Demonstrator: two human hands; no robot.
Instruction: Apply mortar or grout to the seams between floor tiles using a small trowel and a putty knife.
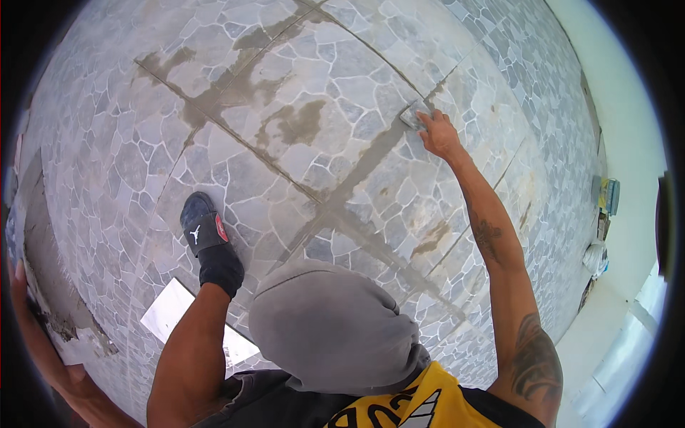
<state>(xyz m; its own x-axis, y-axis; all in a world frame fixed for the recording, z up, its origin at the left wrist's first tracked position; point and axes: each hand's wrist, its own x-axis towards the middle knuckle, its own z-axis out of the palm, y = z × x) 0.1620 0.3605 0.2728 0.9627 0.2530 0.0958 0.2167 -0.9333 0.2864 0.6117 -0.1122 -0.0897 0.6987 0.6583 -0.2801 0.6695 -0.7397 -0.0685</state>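
My right arm reaches far forward over a floor of pale grey, crazy-paving patterned tiles (399,192). At its end, my right hand (439,134) is closed on a small, flat grey pad (411,115), which touches the floor at a tile joint. A wet, dark grey grout smear (371,157) runs from the pad back toward me. By the dark left rim of the picture lies my left arm. My left hand (20,278) is partly cut off there, and its fingers cannot be made out.
Grout patches (296,121) mark several joints. My foot in a black slide sandal (203,221) stands left of centre, beside a white rectangular sheet (170,307). Grey cap-like cloth (328,328) covers the lower middle. Rough cement (53,250) lies at left; bundled items (608,196) sit along the right wall.
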